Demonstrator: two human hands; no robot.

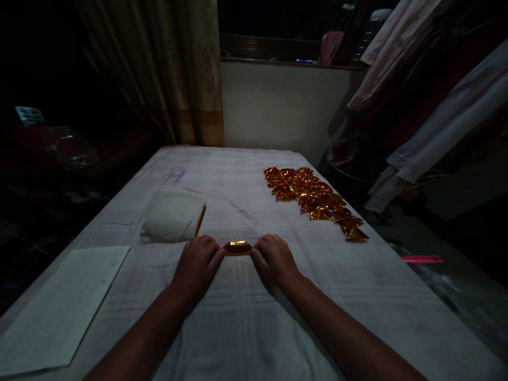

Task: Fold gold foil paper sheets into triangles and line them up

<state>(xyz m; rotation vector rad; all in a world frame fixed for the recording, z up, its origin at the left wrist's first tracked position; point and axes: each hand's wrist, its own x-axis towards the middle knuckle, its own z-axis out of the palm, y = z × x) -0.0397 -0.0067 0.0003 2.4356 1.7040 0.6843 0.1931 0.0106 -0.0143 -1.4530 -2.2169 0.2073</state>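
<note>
Between my two hands, just above or on the cloth-covered table (246, 317), is a small folded piece of shiny gold foil paper (238, 247), long and narrow with tapered ends. My left hand (200, 258) pinches its left end between thumb and fingers. The right end is pinched the same way by my right hand (275, 258). Off to the right lies a cluster of folded gold foil pieces (313, 193), pointed in shape and set close together. Behind my left hand rests a pale wrapped packet (169, 217) with a gold edge showing at its right end.
A white sheet (59, 307) lies at the table's left side. Past the far edge are a wall (278, 106) and a patterned curtain (190, 79). Clothes (448, 116) hang to the right, above a pink handle-like item (423, 259) beside the table.
</note>
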